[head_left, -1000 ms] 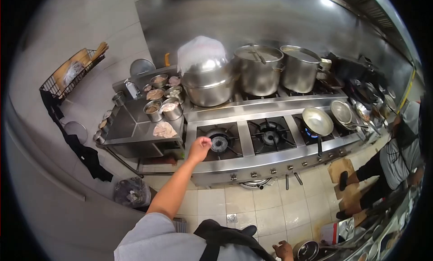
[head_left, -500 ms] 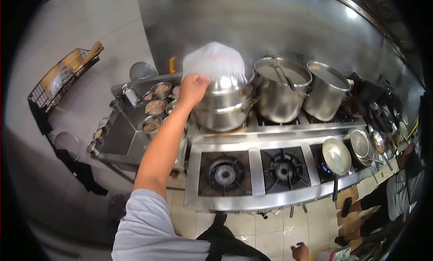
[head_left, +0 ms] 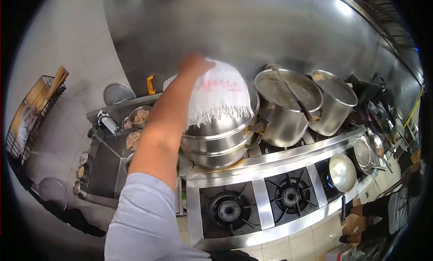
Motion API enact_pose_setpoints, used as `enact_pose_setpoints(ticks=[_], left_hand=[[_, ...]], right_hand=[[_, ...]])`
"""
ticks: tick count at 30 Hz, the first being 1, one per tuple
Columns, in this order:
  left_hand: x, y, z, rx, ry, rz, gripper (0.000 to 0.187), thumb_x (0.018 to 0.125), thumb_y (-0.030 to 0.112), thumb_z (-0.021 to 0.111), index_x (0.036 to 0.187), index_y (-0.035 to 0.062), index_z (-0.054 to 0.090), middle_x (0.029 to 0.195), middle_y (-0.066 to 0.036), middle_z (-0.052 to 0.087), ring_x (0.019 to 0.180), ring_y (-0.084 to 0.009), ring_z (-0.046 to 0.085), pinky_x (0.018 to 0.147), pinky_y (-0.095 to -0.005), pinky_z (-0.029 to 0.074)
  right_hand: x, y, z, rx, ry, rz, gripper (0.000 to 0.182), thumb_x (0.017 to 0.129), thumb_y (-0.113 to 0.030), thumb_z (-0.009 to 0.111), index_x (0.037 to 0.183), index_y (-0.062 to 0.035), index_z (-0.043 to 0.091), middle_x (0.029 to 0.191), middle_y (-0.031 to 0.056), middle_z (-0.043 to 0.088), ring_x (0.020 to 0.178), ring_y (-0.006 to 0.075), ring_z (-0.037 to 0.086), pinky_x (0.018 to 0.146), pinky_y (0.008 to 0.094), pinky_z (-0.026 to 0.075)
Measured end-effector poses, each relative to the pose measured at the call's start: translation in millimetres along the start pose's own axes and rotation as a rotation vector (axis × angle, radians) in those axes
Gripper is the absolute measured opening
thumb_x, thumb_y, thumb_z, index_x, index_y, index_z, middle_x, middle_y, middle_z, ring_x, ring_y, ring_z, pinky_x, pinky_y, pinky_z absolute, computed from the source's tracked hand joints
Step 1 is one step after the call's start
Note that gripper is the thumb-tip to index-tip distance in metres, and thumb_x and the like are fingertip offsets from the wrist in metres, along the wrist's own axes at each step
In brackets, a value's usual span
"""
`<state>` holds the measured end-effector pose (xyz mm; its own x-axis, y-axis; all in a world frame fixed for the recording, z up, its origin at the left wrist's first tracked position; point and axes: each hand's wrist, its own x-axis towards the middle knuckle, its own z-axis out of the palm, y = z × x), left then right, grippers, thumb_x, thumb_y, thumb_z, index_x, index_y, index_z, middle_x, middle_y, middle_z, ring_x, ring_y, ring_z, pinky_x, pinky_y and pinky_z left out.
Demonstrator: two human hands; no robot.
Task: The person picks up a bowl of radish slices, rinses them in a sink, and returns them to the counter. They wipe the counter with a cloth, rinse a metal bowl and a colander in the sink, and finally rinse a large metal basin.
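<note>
My left hand (head_left: pixel 196 64) reaches over a stacked steamer pot (head_left: pixel 216 146) at the back of the stove. Its fingers, a little blurred, close on the far upper edge of a white towel (head_left: pixel 221 91). The towel has red print and a fringed edge, and it drapes over the pot's domed metal lid (head_left: pixel 228 123). My forearm hides part of the pot's left side. My right hand is out of view.
Two tall stockpots (head_left: pixel 288 121) (head_left: pixel 333 112) stand to the right, the nearer with a long-handled utensil (head_left: pixel 293 91) across it. Front burners (head_left: pixel 230 210) and a wok (head_left: pixel 342 173) lie below. Bowls of meat (head_left: pixel 140 115) sit left; another person (head_left: pixel 388 211) stands at right.
My left hand has moved from the towel's near left side to its far upper edge. The towel's fringe hangs lower over the lid. My right hand has left the view.
</note>
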<state>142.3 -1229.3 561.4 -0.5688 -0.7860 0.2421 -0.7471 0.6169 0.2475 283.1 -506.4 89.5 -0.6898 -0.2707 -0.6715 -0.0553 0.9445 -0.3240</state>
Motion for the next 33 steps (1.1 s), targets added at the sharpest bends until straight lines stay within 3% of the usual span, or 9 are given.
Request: enact_pose_setpoints(ticks=[8, 12, 20, 24, 25, 27, 28, 30, 33], left_hand=[[55, -79, -29, -0.512, 0.131, 0.044, 0.060, 0.069, 0.052, 0.064, 0.100, 0.0008, 0.069, 0.107, -0.017, 0.066, 0.096, -0.0287, 0.064, 0.083, -0.0386, 0.049], [55, -81, -23, -0.493, 0.163, -0.017, 0.058, 0.069, 0.051, 0.065, 0.096, -0.0001, 0.070, 0.102, -0.016, 0.067, 0.092, -0.0272, 0.064, 0.080, -0.0388, 0.049], [41, -18, 41, -0.073, 0.213, 0.058, 0.071, 0.072, 0.048, 0.070, 0.122, -0.0007, 0.057, 0.126, -0.020, 0.056, 0.116, -0.0334, 0.055, 0.098, -0.0410, 0.042], [113, -76, 50, -0.037, 0.014, 0.267, 0.066, 0.085, 0.057, 0.054, 0.126, 0.0063, 0.056, 0.135, -0.019, 0.049, 0.127, -0.0336, 0.045, 0.106, -0.0437, 0.034], [-10, -4, -9, 0.103, 0.111, 0.049, 0.069, 0.086, 0.062, 0.049, 0.123, 0.0050, 0.058, 0.130, -0.018, 0.054, 0.125, -0.0294, 0.047, 0.102, -0.0404, 0.038], [-61, -15, -20, 0.227, 0.531, 0.484, 0.044, 0.094, 0.041, 0.050, 0.118, 0.0059, 0.062, 0.120, -0.013, 0.062, 0.110, -0.0263, 0.059, 0.096, -0.0343, 0.043], [-98, -15, -22, -0.143, 0.578, 0.617, 0.047, 0.092, 0.041, 0.056, 0.116, 0.0018, 0.062, 0.113, -0.009, 0.066, 0.105, -0.0197, 0.061, 0.091, -0.0294, 0.045], [-222, 12, -10, -0.489, 0.447, 0.464, 0.037, 0.092, 0.030, 0.059, 0.115, 0.0006, 0.063, 0.104, -0.009, 0.066, 0.100, -0.0155, 0.061, 0.088, -0.0267, 0.046], [-390, 37, 56, -0.748, 0.240, 0.519, 0.032, 0.090, 0.032, 0.060, 0.072, 0.0061, 0.055, 0.073, -0.005, 0.059, 0.065, -0.0085, 0.048, 0.063, -0.0240, 0.039]], right_hand=[[18, 5, -21, 0.021, 0.210, -0.042, 0.044, 0.081, -0.042, 0.067, 0.102, -0.0037, 0.061, 0.086, 0.0247, 0.065, 0.084, 0.0396, 0.062, 0.074, 0.0422, 0.051], [33, 18, -4, -0.034, 0.201, -0.018, 0.043, 0.077, -0.035, 0.071, 0.101, -0.0007, 0.063, 0.084, 0.0201, 0.067, 0.079, 0.0317, 0.066, 0.069, 0.0377, 0.053], [13, 27, 30, 0.172, 0.217, 0.000, 0.043, 0.071, -0.030, 0.077, 0.098, 0.0008, 0.064, 0.075, 0.0172, 0.067, 0.076, 0.0283, 0.067, 0.068, 0.0359, 0.052], [17, 71, 55, 0.053, 0.120, 0.029, 0.052, 0.073, -0.037, 0.074, 0.104, 0.0025, 0.060, 0.095, 0.0256, 0.065, 0.095, 0.0393, 0.063, 0.084, 0.0464, 0.049], [25, 82, 63, 0.016, 0.065, 0.092, 0.058, 0.074, -0.042, 0.072, 0.109, 0.0029, 0.059, 0.106, 0.0263, 0.063, 0.102, 0.0399, 0.059, 0.089, 0.0463, 0.047], [35, 99, 70, 0.106, 0.028, 0.084, 0.062, 0.075, -0.043, 0.070, 0.114, 0.0044, 0.057, 0.115, 0.0278, 0.059, 0.110, 0.0389, 0.056, 0.092, 0.0458, 0.045], [43, 110, 79, 0.120, 0.078, 0.029, 0.060, 0.076, -0.041, 0.070, 0.113, 0.0043, 0.059, 0.112, 0.0274, 0.060, 0.108, 0.0398, 0.057, 0.091, 0.0449, 0.046], [57, 110, 66, 0.286, 0.056, -0.056, 0.049, 0.079, -0.039, 0.067, 0.103, 0.0029, 0.062, 0.097, 0.0253, 0.065, 0.095, 0.0403, 0.061, 0.083, 0.0442, 0.049], [108, 119, 84, 0.502, 0.080, -0.235, 0.037, 0.084, -0.034, 0.060, 0.093, 0.0017, 0.061, 0.090, 0.0244, 0.065, 0.091, 0.0392, 0.062, 0.078, 0.0437, 0.048]])
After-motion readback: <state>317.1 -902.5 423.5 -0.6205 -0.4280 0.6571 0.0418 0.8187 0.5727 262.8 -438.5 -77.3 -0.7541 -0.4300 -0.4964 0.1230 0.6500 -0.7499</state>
